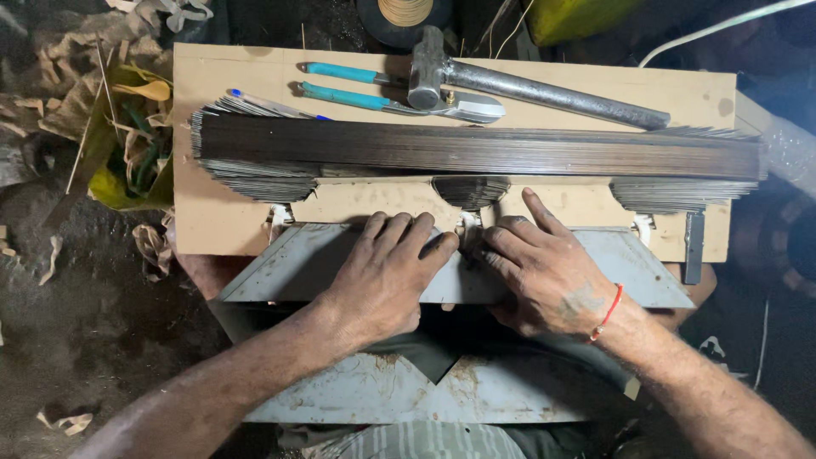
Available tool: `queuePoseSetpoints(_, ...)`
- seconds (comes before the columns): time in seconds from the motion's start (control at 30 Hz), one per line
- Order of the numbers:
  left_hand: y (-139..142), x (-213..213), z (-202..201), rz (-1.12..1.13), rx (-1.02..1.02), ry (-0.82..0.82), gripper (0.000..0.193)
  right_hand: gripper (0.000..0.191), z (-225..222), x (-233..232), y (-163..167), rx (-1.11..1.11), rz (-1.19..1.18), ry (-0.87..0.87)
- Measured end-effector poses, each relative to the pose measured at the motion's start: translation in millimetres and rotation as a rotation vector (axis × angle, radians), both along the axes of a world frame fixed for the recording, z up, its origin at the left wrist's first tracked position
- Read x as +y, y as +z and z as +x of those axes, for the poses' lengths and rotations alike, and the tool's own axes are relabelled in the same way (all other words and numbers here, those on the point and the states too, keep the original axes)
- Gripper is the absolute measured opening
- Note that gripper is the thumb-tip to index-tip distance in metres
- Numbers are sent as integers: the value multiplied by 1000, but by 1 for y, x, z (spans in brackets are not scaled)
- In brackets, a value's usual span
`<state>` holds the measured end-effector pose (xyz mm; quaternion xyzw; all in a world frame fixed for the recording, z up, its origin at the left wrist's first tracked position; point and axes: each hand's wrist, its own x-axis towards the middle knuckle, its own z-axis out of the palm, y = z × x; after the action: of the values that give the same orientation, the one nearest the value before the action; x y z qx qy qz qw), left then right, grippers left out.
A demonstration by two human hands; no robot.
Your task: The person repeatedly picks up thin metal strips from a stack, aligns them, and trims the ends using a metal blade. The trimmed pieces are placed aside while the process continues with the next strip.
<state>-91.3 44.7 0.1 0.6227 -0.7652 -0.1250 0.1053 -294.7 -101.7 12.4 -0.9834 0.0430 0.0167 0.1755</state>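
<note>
My left hand (387, 272) and my right hand (544, 268) press side by side on the top of a grey sheet-metal piece (280, 268) with slanted ends. Their fingertips meet near its upper middle edge, by a small fan of thin metal strips (470, 190). Fingers are curled against the metal; neither hand lifts anything. A red thread circles my right wrist. Behind the hands lies a long dark stack of thin metal strips (476, 151) across a wooden board (212, 93). A second notched grey metal sheet (374, 391) lies nearer to me, under my forearms.
At the board's far edge rest a hammer (544, 89) with a metal handle, pliers with teal grips (357, 85) and a pen (272, 104). Dried leaves and scraps (110, 110) litter the dirt floor on the left. A white cable (714, 30) runs at the upper right.
</note>
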Motion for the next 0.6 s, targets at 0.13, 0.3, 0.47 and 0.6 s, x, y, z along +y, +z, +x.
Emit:
queuePoseSetpoints(0.13, 1, 4, -8, -33, -25, 22, 73, 82, 13, 2, 3, 93, -32, 8)
queuePoseSetpoints(0.3, 5, 14, -9, 36, 33, -15, 73, 80, 13, 13, 16, 156, -46, -46)
queuePoseSetpoints(0.47, 10, 39, 6, 33, 263, -15, 74, 79, -11, 18, 28, -27, 85, 39)
queuePoseSetpoints(0.6, 33, 88, 53, 8, 395, 16, 33, 76, -34, -5, 37, 10, 296, 106)
